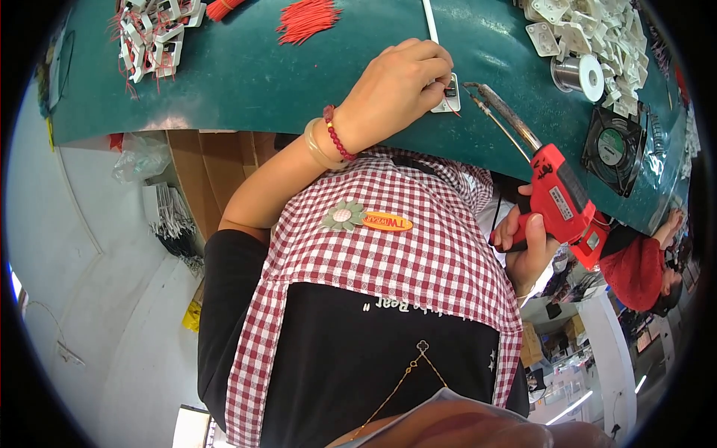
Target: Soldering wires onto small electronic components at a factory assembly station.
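Note:
My left hand (403,86) is bent over the green tabletop, its fingers closed on a small white plastic plate (446,103). A small black part (450,92) sits on that plate, and a short red wire (454,111) sticks out from it. Part of the plate is hidden under my fingers. Gripped in my right hand (526,243) is a red soldering gun (560,198), held at the table's near edge. Its metal tip (470,86) and thin solder feed tube (508,133) point left, just right of the plate and apart from it.
Red wires (308,20) lie in a pile at the back. Wired white parts (153,41) are heaped at far left, bare white plastic pieces (590,33) at far right. Nearby stand a solder spool (579,77) and a black fan (614,149). A person in red (635,272) sits at right.

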`<action>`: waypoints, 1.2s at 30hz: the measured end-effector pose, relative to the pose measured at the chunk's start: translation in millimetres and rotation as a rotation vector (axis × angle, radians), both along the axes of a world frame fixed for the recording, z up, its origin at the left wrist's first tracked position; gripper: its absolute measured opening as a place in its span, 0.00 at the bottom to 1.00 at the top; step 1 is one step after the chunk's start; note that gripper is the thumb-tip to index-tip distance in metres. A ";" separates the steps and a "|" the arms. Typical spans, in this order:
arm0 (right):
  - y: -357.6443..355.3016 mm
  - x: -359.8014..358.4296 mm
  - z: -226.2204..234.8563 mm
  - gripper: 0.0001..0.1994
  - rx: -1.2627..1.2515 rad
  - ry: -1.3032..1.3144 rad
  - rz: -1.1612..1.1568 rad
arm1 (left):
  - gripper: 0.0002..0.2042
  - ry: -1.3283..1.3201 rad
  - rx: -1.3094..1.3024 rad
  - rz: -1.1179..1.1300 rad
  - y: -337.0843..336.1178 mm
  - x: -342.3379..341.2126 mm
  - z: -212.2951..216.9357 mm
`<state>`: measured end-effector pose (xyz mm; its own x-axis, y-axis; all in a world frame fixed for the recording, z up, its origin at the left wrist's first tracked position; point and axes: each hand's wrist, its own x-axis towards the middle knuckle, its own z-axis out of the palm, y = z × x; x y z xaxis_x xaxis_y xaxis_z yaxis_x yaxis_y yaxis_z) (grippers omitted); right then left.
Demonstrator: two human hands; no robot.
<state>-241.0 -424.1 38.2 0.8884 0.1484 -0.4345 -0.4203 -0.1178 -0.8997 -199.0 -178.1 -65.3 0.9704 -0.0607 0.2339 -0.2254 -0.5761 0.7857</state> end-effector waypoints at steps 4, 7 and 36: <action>-2.9 2.4 -2.2 0.22 0.056 -0.006 0.013 | 0.01 0.003 -0.002 -0.019 1.3 1.8 0.3; -3.9 3.7 -3.0 0.22 0.046 -0.030 -0.038 | 0.02 0.018 -0.012 -0.028 1.2 2.8 1.9; -18.8 11.8 -16.2 0.19 0.194 -0.118 -0.099 | 0.08 0.138 0.508 0.337 143.3 34.4 3.4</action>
<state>-229.2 -442.9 22.0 0.9456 0.1287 -0.2987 -0.3119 0.0984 -0.9450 -164.7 -34.8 -61.9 0.9749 0.1830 0.1270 0.1176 -0.9071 0.4041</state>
